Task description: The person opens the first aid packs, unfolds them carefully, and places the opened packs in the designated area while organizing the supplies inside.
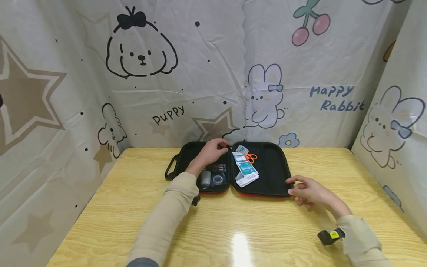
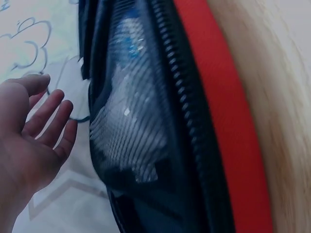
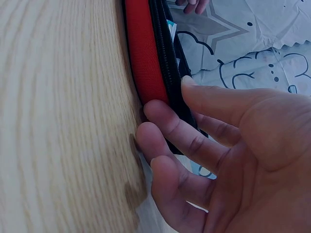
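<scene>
A zippered first aid case [image 1: 263, 191], black inside with a red outer edge, lies unfolded flat on the table. My right hand [image 1: 308, 191] grips the near right corner of its right half, thumb on the black rim and fingertips against the red side [image 3: 146, 63]. Over the left half reaches my left hand [image 1: 213, 150], fingers loosely bent and holding nothing. Under it, a mesh pocket [image 2: 133, 107] holds a whitish roll [image 1: 205, 179] and a roll of tape [image 1: 218, 180]. Orange-handled scissors [image 1: 251, 158] and teal-and-white packets [image 1: 245, 167] lie in the right half.
The wooden table [image 1: 253, 226] extends around the case. A black carry handle [image 1: 171, 167] sticks out at the case's left side. Behind it hangs a printed cloth [image 1: 207, 74] with cartoon animals, which also covers both sides.
</scene>
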{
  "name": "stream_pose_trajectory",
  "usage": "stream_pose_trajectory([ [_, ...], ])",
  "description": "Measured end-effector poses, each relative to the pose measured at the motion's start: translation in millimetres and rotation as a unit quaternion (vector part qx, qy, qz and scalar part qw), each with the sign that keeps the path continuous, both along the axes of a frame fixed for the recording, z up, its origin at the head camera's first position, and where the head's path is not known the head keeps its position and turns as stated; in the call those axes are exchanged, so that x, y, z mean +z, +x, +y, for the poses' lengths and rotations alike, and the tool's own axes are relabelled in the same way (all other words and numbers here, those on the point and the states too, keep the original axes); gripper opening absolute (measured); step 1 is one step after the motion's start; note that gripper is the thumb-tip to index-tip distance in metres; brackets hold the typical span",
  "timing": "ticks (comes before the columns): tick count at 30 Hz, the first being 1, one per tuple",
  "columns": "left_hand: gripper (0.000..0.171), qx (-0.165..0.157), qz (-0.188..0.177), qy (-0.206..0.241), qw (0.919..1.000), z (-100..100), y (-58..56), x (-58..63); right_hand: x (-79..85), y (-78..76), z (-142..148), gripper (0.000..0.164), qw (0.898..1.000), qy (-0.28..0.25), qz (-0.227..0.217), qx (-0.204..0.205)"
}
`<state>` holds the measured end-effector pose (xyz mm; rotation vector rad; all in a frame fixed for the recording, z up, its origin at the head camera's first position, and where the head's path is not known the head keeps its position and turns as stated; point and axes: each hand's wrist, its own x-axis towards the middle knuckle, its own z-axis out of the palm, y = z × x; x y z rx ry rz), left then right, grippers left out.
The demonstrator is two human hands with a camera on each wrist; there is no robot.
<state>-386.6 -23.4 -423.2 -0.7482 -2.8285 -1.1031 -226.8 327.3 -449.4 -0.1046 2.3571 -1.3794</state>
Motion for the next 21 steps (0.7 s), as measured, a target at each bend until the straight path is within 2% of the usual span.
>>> stream_pose_trajectory([
  [6, 0.031, 0.006, -0.019, -0.041, 0.999, 15, -2.5, -9.4, 1.0, -1.3, -2, 0.053, 1.0, 0.009, 0.002, 0.004],
  [14, 0.037, 0.009, -0.041, -0.076, 0.9962, 32, -4.0, -14.5, -0.8, -0.8, 2, 0.053, 1.0, 0.007, 0.003, 0.0],
  [21, 0.038, 0.018, -0.02, -0.12, 0.9925, 36, -4.1, -16.9, -0.2, -0.1, 0, 0.055, 1.0, 0.006, 0.007, 0.007],
])
